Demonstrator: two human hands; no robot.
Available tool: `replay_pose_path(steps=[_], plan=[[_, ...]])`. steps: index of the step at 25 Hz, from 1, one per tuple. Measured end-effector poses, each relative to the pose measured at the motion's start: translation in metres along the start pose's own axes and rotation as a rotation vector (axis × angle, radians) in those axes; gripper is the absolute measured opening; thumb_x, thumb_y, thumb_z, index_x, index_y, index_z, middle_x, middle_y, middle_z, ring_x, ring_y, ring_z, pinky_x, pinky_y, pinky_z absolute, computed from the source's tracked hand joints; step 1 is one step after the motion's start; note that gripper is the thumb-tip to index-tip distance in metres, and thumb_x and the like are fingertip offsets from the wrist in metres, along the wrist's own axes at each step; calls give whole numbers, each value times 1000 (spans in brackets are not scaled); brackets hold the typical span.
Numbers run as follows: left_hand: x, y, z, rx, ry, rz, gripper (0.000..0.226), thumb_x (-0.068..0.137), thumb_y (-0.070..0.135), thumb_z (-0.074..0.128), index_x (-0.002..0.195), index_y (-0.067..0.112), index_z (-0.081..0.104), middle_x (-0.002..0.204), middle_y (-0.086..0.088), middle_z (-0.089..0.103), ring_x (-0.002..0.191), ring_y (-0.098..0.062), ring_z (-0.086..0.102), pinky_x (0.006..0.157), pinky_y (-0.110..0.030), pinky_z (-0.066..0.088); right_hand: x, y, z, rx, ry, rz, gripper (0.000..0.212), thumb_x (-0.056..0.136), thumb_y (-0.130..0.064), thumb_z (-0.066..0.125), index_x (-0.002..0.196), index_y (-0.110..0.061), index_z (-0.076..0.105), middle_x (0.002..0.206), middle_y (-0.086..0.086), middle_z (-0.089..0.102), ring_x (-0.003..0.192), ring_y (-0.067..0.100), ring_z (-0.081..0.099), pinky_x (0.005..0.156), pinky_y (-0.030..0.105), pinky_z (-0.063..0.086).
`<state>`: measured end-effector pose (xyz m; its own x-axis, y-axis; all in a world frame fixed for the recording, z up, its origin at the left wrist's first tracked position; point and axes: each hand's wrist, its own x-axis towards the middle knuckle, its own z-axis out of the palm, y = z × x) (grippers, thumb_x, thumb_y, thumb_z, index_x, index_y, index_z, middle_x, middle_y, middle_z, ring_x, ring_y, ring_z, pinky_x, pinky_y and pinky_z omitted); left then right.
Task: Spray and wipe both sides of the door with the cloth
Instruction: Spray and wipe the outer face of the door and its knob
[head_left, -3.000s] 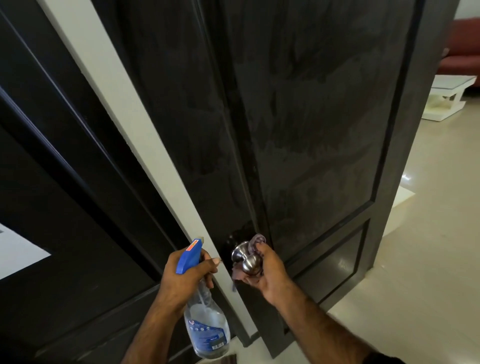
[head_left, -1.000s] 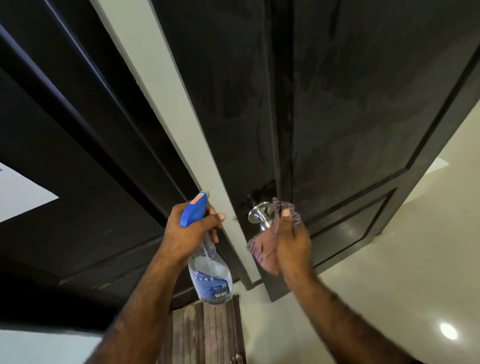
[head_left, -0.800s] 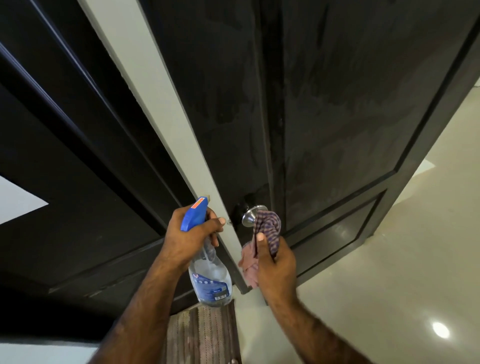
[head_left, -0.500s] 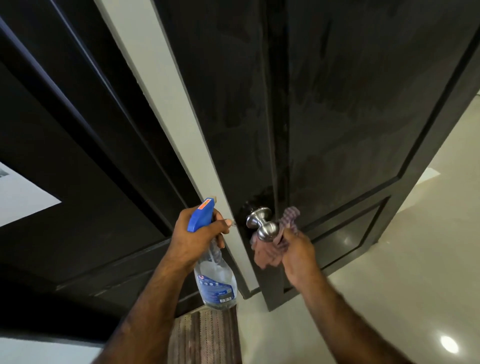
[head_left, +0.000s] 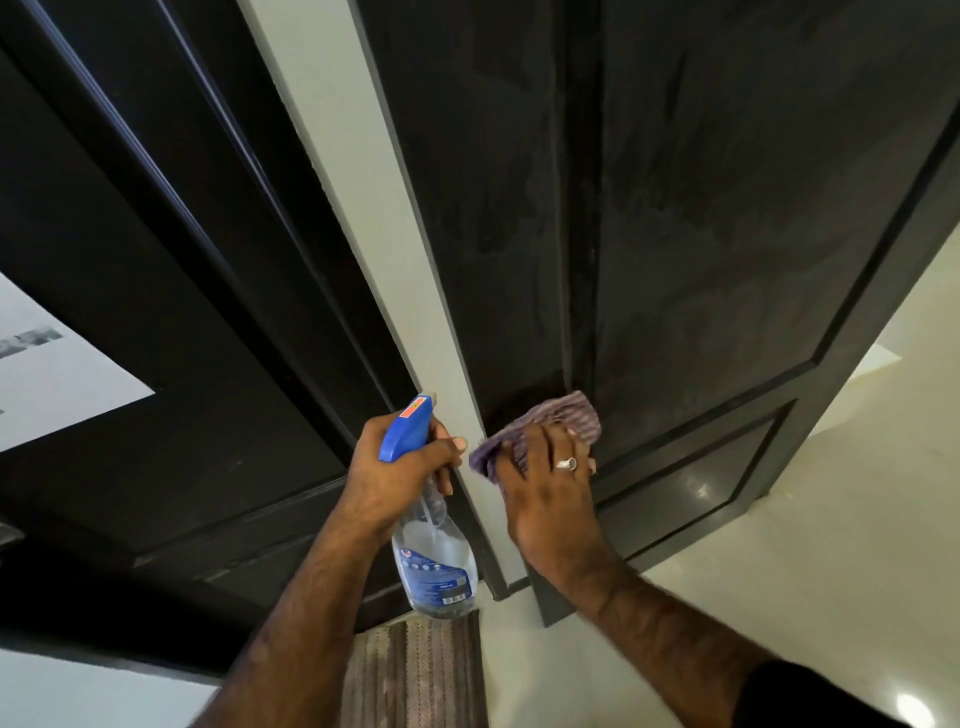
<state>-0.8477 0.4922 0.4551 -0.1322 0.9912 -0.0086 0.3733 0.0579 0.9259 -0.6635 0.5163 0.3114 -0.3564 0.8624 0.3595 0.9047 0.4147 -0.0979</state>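
- The right hand (head_left: 545, 483) lies on the striped purple cloth (head_left: 540, 423) and presses it against the dark door (head_left: 701, 208), at the place where the flat stile meets the panel groove.
- The fingers of this hand are curved over the cloth and hold it; whether something is under the cloth I cannot tell, because the cloth and the hand cover that spot.
- One finger of the right hand carries a silver ring (head_left: 566, 463).
- The cloth comes out above and to the left of the right fingertips; its left corner hangs free, just beside the thumb of the other hand.
- The left hand (head_left: 400, 473) grips the neck of the spray bottle (head_left: 434, 561); the fingers are wrapped around it, under the blue trigger head (head_left: 408, 428), and the thumb lies across the front.
- The bottle hangs down below the left fingers, a little tilted, with clear liquid and a blue label in its lower part.
- The blue head points up, toward the pale door edge (head_left: 374, 218) that runs between the two hands.
- The two hands are near each other but they do not touch.
- The door surface above the right fingers shows dull streaks and patches.
- To the left of the left hand is another dark panelled surface (head_left: 156, 234).
- Below both forearms lies a striped brown mat (head_left: 415, 675) on the pale shiny floor (head_left: 779, 571).
- A black sleeve (head_left: 810, 696) covers the right upper arm.
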Motion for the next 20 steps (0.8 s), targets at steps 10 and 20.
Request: replay_pose_path(steps=[10,20], plan=[[0,-5,3,-24,-69,73,16,93,7,74,82,-2,66,72,-19,70,58,-30,67,62,-37,62,8,12,-2,199,9,170,60,87,-40,83,141,-33,58,156,16,32,132,40,50,93,45,64],[11,-31,-9,-112,-300,118,21,90,6,77,73,0,66,70,-30,65,55,-35,62,64,-44,59,-46,11,-21,380,135,357,45,79,-28,91,121,-31,75,152,4,38,128,33,57,93,34,58]])
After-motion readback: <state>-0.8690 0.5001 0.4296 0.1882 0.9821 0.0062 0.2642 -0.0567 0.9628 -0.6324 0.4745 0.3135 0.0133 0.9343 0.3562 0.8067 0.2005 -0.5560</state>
